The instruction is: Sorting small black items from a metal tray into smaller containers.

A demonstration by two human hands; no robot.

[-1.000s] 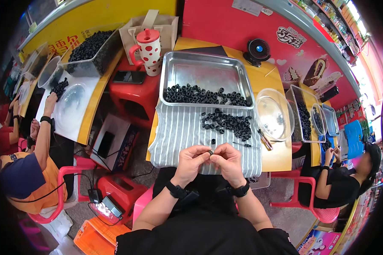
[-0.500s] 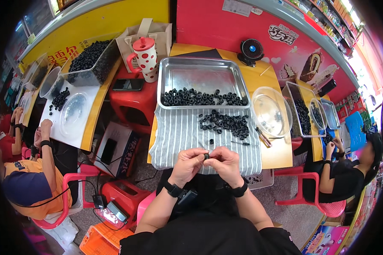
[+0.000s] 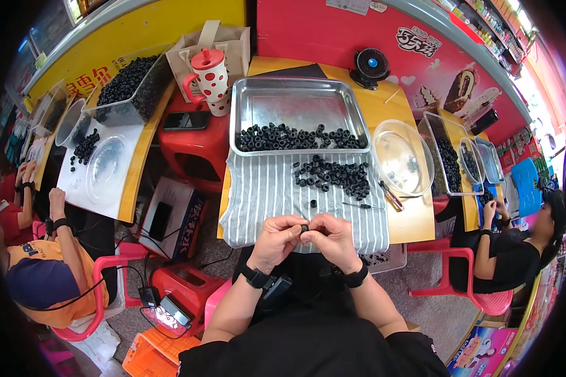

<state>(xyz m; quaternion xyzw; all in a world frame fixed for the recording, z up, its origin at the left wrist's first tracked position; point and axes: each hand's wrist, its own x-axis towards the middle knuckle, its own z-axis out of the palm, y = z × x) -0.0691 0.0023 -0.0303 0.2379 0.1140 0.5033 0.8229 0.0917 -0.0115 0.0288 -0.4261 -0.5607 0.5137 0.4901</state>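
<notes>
Between the fingertips of both hands is a small black ring-shaped part [image 3: 304, 229], partly covered by my fingers. My left hand [image 3: 278, 239] pinches it from one side, and my right hand [image 3: 334, 239] pinches it from the other. Both are just over the near edge of a grey striped cloth [image 3: 258, 207]. A single black part [image 3: 313, 203] lies on the cloth just beyond my fingers. Farther off is a loose pile of similar black parts [image 3: 339, 178]. A thin pointed tool [image 3: 361, 206] rests on the cloth to the right.
A metal tray [image 3: 295, 107] holding many black parts stands behind the cloth. At right are a round clear tub [image 3: 399, 160] and a red-handled tool [image 3: 392, 196]. A dotted cup [image 3: 212, 81] and a phone [image 3: 186, 120] sit on a red stool. Co-workers sit at both sides.
My fingers have shifted slightly around the black part, still pinching it. The view has tipped a little. The left co-worker's hand has lowered slightly.
</notes>
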